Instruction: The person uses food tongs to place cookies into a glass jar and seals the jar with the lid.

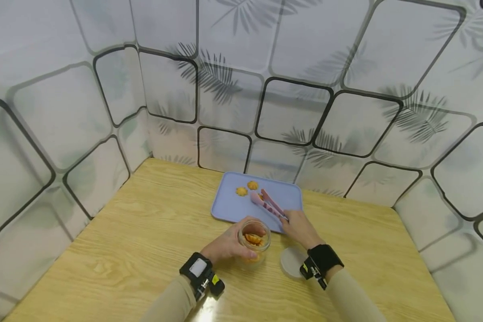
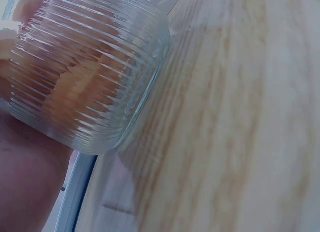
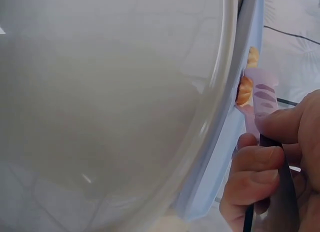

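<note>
My left hand (image 1: 226,245) grips a ribbed clear glass jar (image 2: 95,77), fingers wrapped round its side. The jar has no lid on, and orange-brown cookies (image 1: 253,239) show inside it. In my right hand (image 1: 302,229) is a pair of pink tongs (image 1: 270,207), held by the dark handle. Their tips reach over the blue tray (image 1: 226,206), and a flower-shaped cookie (image 3: 244,91) shows between them in the right wrist view. Two more cookies lie on the tray, one nearer the back (image 1: 252,185) and one to its left (image 1: 241,191).
A round whitish lid (image 1: 291,263) lies on the wooden table (image 1: 145,223) beside my right wrist, and fills much of the right wrist view. Behind the tray rises a patterned curtain (image 1: 225,147), which also runs along both sides of the table.
</note>
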